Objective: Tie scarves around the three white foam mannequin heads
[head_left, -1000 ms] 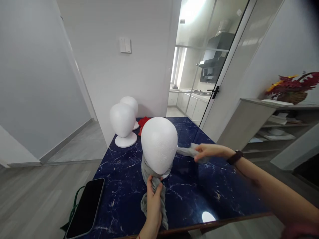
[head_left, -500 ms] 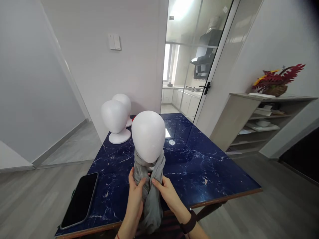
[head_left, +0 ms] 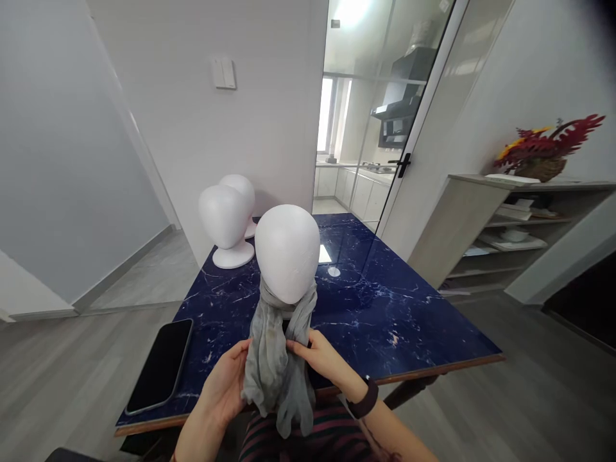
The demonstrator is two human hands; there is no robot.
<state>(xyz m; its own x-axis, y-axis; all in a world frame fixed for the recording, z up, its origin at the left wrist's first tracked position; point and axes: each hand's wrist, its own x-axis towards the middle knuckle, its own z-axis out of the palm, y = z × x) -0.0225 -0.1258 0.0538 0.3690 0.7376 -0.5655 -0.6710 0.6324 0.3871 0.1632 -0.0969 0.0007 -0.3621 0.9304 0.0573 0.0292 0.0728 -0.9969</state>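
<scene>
Grey fabric scarf (head_left: 267,356) apparently being arranged below white foam head (head_left: 287,250): pinched by right hand (head_left: 332,360), touched by left hand (head_left: 224,383), grip unclear; straightening probably needed next.

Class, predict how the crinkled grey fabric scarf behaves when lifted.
Probably floppy: the crinkled grey fabric scarf droops in loose folds. Likely light: the cloth looks thin. It may catch if pulled, as it wraps beneath the white egg-shaped foam head.

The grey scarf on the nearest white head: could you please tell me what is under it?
Between the ends of the grey scarf, a white bit of the head shows; its neck and base are otherwise covered.
</scene>
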